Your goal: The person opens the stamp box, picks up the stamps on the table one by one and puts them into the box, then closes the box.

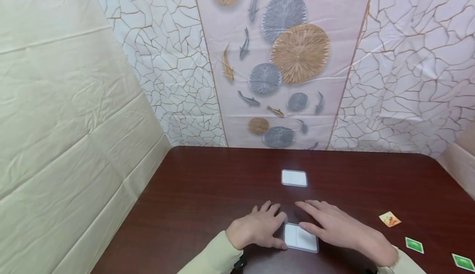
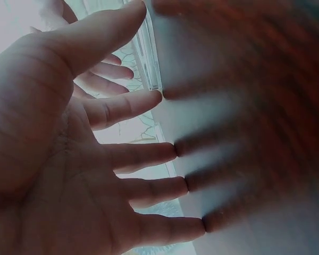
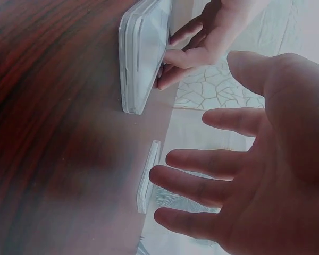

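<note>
- Dark wood table (image 1: 208,183), with patterned cloth (image 1: 300,53) behind, carries everything flat, so nothing needs propping up.
- Near case (image 1: 302,241) lies white face up between the hands, probably there because both reach it easily.
- Left hand (image 1: 257,226) is at the near case's left, fingers spread, gripping nothing; its fingertips meet the table, likely for steadiness. Its thumb sits by the case's left edge; I cannot tell whether they touch.
- Right hand (image 1: 334,226) is at the near case's right, fingers extended and apart, holding nothing.
- Far case (image 1: 294,178) lies beyond the near case, apart from both hands.
- Orange card (image 1: 389,219), one green card (image 1: 414,245) and another green card (image 1: 463,262) lie well right of the near case, spaced so each face shows.
</note>
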